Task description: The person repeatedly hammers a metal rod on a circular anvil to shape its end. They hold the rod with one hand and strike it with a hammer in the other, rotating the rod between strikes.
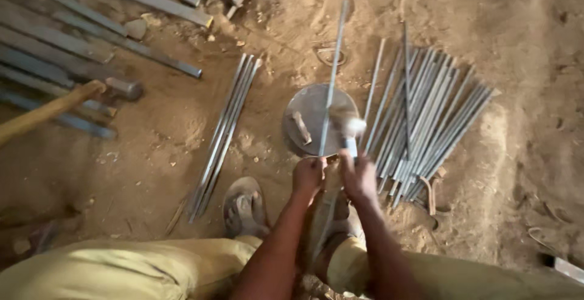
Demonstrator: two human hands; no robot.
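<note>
Anvil: round grey metal block sunk in the sandy floor, straight ahead of the person's knees; every place below is told from it.
Rod in hand: one long thin metal rod lies across the anvil's right half, running from the hands at its near edge to well past its far edge.
Left hand: left hand at the anvil's near edge, fingers curled tight round the rod's near end.
Right hand: right hand just right of the left hand, at the anvil's near right edge, fist closed on the handle of a hammer.
Hammer: hammer, its head blurred, over the anvil's right rim, beside the rod; whether it touches the rod cannot be told.
Small piece: short stubby metal piece lying on the anvil's left half, apart from the rod.
Right pile: fanned bundle of thin rods on the floor just right of the anvil.
Left pile: smaller, tidy bundle of rods on the floor left of the anvil, near but not touching.
Far left: heavier flat steel bars and a wooden handle, well apart from the anvil.
Foot: sandalled foot on the near left side of the anvil.
Trousers: yellowish trouser legs nearest the camera.
</note>
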